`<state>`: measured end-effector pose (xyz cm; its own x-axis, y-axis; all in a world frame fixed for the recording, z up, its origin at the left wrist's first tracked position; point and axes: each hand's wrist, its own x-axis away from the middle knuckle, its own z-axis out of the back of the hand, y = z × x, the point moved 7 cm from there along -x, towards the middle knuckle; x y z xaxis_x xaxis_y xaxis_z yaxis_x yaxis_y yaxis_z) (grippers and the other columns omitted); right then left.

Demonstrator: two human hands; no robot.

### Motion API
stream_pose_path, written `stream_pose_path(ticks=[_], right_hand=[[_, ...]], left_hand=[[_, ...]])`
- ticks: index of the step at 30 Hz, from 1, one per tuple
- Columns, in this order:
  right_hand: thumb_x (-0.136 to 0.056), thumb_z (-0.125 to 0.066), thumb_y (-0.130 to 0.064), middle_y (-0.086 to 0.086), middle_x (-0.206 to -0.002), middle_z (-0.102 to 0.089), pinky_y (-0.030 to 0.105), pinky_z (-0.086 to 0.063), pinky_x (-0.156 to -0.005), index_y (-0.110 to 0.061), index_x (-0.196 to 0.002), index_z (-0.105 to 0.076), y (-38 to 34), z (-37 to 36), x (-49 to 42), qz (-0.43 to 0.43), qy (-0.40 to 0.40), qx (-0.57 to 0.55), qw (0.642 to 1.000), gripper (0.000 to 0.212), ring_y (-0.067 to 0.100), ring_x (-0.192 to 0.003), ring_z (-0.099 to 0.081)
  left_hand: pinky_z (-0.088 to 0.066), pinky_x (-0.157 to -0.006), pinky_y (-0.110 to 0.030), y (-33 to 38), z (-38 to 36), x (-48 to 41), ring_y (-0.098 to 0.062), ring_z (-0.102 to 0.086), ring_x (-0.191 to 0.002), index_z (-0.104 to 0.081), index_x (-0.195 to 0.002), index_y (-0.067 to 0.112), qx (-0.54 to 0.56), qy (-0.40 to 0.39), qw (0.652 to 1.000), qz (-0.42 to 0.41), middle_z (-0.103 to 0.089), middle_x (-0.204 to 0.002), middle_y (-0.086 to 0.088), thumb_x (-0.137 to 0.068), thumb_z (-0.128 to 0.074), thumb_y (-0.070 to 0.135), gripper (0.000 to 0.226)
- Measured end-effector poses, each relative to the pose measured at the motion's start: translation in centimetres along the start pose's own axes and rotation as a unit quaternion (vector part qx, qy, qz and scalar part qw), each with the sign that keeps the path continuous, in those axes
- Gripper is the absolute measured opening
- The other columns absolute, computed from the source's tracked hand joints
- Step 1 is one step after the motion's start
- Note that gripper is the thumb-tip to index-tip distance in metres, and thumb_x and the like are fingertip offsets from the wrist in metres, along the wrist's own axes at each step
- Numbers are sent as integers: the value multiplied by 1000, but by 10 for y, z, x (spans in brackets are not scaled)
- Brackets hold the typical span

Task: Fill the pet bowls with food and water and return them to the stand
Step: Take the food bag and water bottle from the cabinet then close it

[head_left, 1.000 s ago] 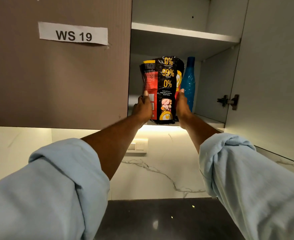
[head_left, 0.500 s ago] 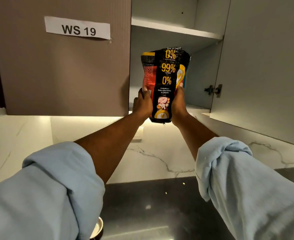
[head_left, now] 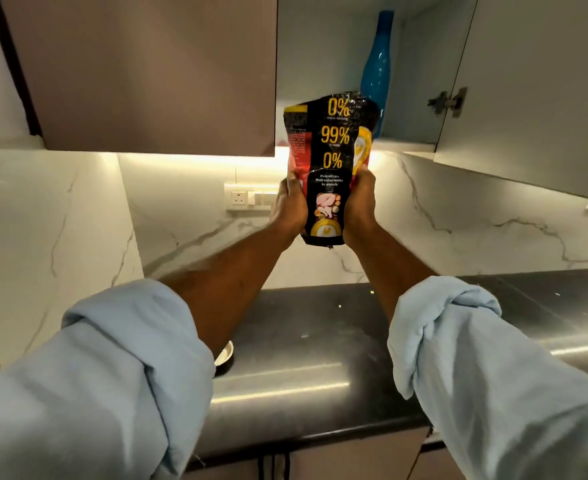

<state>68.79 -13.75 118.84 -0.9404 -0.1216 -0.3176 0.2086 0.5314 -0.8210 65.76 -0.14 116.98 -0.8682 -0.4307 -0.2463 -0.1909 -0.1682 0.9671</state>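
Two hands hold a black and red bag of pet food [head_left: 330,157] upright in the air, out in front of the open cupboard [head_left: 417,147] and above the dark counter [head_left: 306,327]. The left hand [head_left: 289,207] grips the bag's left side and the right hand [head_left: 359,206] grips its right side, fingers curled tight around the lower half so the bag sits between them. One blue bottle [head_left: 377,64] stands on the cupboard shelf behind the bag, and a bowl [head_left: 226,355] peeks out on the counter by the left sleeve.

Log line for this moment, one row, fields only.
phase: food fetch | left hand + right hand: gripping food bag upright, above counter | bowl: on counter, contents hidden | cabinet door: open
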Motion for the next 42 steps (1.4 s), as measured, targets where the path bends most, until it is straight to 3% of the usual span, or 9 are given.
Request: stream_pose_path(ticks=[6,8,10,12,22,27,31,38,42], right_hand=[[-106,-32,-44,36,-130,-65,60,-55,-101,5,-138,-59,98,38,34,-94,35,-15,995,63,43,-106,-67],[-103,-35,-45,29,-109,-70,46,-60,-85,-5,-122,-67,132,54,39,-140,62,-8,988,55,38,-95,-68],[-101,-36,-44,14,-85,-72,32,-61,-67,-15,-90,-74,167,69,43,-191,78,-14,978,50,28,-77,-71],[-102,-35,-41,7,-70,-70,28,-58,-59,-22,-67,-71,198,83,44,-229,99,-17,968,54,23,-65,-69],[-108,-37,-36,8,-83,-65,33,-54,-70,-19,-82,-60,322,126,3,-341,74,39,937,39,21,-77,-64],[-105,-44,-32,12,-99,-70,29,-54,-72,-15,-104,-64,382,137,-14,-392,55,89,914,27,25,-92,-64],[-105,-46,-35,0,-75,-77,19,-54,-50,-19,-84,-70,417,141,-23,-405,61,85,908,36,15,-68,-73],[-107,-42,-37,5,-89,-73,38,-54,-82,-21,-87,-67,437,127,-47,-411,57,94,905,36,22,-92,-66],[-109,-38,-37,0,-81,-78,28,-58,-66,-21,-87,-67,442,132,-46,-412,46,107,904,40,14,-79,-73]], left_hand=[[-53,-62,-27,-104,12,24,0,-72,-69,-62,-117,33,-13,-33,998,61,-73,-73,19,-108,-15,59,55],[-58,-71,-36,-137,12,28,-11,-74,-85,-63,-116,30,-17,-45,995,85,-77,-80,14,-109,-14,59,57],[-57,-98,-53,-167,11,30,-27,-71,-112,-62,-130,30,-7,-64,993,104,-77,-114,-4,-110,-13,59,60],[-50,-108,-61,-197,11,30,-32,-68,-117,-61,-134,28,-3,-71,989,127,-73,-123,-14,-109,-14,60,63],[-39,-119,-45,-329,9,13,-30,-51,-144,-49,-152,32,21,-16,962,271,-57,-153,-10,-110,-17,58,59],[-40,-118,-43,-381,22,-1,-20,-53,-134,-51,-153,28,29,36,948,316,-55,-155,-7,-111,-24,55,56],[-35,-125,-50,-418,31,-13,-24,-48,-147,-47,-157,28,27,40,941,334,-54,-158,-7,-111,-20,55,59],[-35,-125,-47,-434,33,-37,-25,-45,-149,-40,-160,30,40,72,944,320,-50,-160,-7,-111,-19,56,59],[-32,-125,-46,-437,33,-36,-25,-42,-151,-37,-161,31,33,63,940,333,-47,-162,-6,-110,-18,57,60]])
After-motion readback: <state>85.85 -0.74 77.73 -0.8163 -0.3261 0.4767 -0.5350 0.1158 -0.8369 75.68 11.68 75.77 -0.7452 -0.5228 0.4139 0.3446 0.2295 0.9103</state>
